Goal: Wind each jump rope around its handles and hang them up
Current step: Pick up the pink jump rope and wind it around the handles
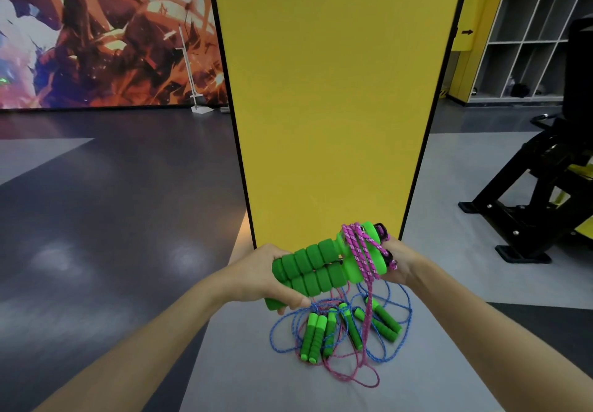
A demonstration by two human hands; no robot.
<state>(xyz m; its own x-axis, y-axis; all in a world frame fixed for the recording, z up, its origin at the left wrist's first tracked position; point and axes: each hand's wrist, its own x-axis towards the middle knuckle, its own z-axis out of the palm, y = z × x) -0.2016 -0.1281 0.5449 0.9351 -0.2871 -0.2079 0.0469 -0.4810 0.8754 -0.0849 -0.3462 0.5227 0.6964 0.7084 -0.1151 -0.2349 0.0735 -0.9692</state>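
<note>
**Winding the pink rope, first turns on**

Head view: The left hand (pixel 266 278) grips a pair of green ribbed foam handles (pixel 308 270) side by side, fingers wrapped round their lower ends, held up near the foot of a tall yellow panel (pixel 330 90). The right hand (pixel 399 264) sits at the far right end, fingers curled over the flanged caps. Whether it also pinches the cord is hidden behind the caps.

A pink-and-white braided rope (pixel 357 248) crosses the necks of the handles in a few loose turns. The rest of it hangs down and trails in a loop onto the pale grey floor (pixel 256 386).

To wind well, I would keep the two handles pressed flat together, hold the cord taut with the right hand, and lay each turn snug beside the last so none slips off the caps. The hanging tail passes through a pile of blue-and-white ropes (pixel 277 331) with more green handles (pixel 316 336) directly below. It probably needs lifting clear so it does not snag.

No hook shows here.
</note>
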